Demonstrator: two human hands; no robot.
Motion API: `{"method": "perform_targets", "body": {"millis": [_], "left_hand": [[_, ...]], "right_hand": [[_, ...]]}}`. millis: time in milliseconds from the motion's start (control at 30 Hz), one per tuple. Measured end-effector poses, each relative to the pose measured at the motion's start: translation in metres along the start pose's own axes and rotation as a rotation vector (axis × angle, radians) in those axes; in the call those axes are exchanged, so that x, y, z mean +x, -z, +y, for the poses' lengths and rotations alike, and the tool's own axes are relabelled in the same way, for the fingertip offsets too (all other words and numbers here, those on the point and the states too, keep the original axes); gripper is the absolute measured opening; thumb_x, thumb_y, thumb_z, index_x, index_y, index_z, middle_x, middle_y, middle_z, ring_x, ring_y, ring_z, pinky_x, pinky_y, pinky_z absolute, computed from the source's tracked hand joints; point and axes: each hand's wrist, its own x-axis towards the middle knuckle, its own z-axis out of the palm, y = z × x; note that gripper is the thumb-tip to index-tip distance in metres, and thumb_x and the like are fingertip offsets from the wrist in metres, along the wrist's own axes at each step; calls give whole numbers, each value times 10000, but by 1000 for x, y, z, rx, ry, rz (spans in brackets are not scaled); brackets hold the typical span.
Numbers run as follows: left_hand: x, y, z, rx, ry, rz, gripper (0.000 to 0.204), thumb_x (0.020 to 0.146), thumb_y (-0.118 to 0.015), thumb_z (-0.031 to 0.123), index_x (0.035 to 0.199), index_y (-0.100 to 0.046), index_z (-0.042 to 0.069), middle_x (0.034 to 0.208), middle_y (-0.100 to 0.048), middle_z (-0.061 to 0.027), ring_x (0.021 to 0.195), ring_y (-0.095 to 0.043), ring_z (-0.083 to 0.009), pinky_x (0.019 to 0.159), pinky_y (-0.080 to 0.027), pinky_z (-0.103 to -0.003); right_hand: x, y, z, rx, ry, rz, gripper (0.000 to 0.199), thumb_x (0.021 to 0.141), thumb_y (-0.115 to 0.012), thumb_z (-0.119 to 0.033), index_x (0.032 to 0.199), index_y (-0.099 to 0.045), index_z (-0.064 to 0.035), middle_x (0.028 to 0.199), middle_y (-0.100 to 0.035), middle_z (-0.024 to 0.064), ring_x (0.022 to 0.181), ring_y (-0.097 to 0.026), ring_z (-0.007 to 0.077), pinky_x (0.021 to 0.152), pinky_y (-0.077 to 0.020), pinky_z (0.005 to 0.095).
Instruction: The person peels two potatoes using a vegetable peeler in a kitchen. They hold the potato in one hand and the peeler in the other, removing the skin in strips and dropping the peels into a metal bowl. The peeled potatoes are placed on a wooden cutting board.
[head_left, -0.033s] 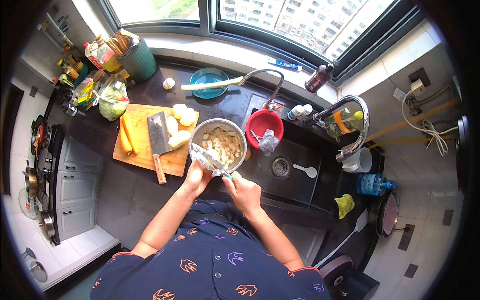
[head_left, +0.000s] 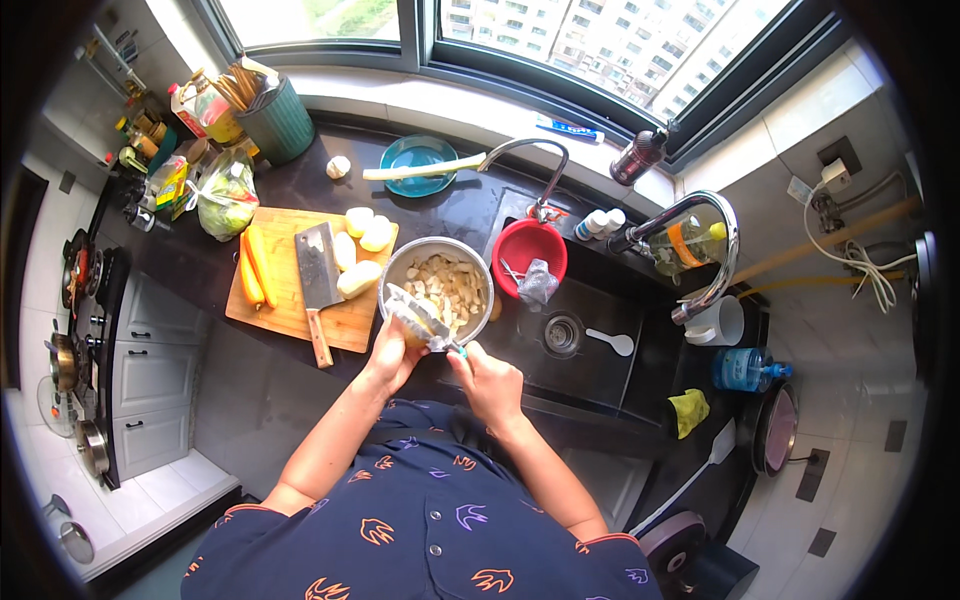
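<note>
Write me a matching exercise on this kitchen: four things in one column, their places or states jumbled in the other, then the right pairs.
Things
1. Cleaver
2. White spoon
3. Metal bowl
4. Teal plate

Places or states
A. Holds chopped pale pieces
B. Has a long pale stalk lying across it
C. Lies on the wooden cutting board
D. Lies in the sink beside the drain

Right pairs: 1-C, 2-D, 3-A, 4-B
</note>
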Motion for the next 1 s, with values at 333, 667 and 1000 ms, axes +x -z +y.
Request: {"method": "perform_targets", "body": {"millis": [333, 667, 1000], "left_hand": [[1, 14, 0, 159, -12, -155, 428, 1071, -431, 423, 1359, -466, 109, 1159, -662, -96, 949, -639, -147, 717, -501, -274], [-5, 8, 8, 238, -173, -233, 447, 1026, -484, 529, 1248, -475, 141, 1143, -606, -26, 1019, -622, -130, 810, -511, -278], [9, 23, -10, 358, -183, -92, 453, 1061, -414, 500, 1328, -462, 138, 1107, -612, -10, 907, -593, -91, 714, -461, -236]], "right_hand": [[0, 16, 29, 80, -324, -66, 481, 991, -542, -509, 779, -588, -80, 628, -618, 167, 642, -648, 406, 561, -470, 482], [4, -9, 25, 44, -112, 39, 425, 988, -559, -490, 792, -582, -114, 636, -628, 147, 638, -658, 383, 538, -488, 475], [-3, 6, 2, 85, -105, 35, 429, 970, -606, -469, 752, -584, -100, 600, -599, 133, 579, -644, 351, 504, -463, 437]]}}
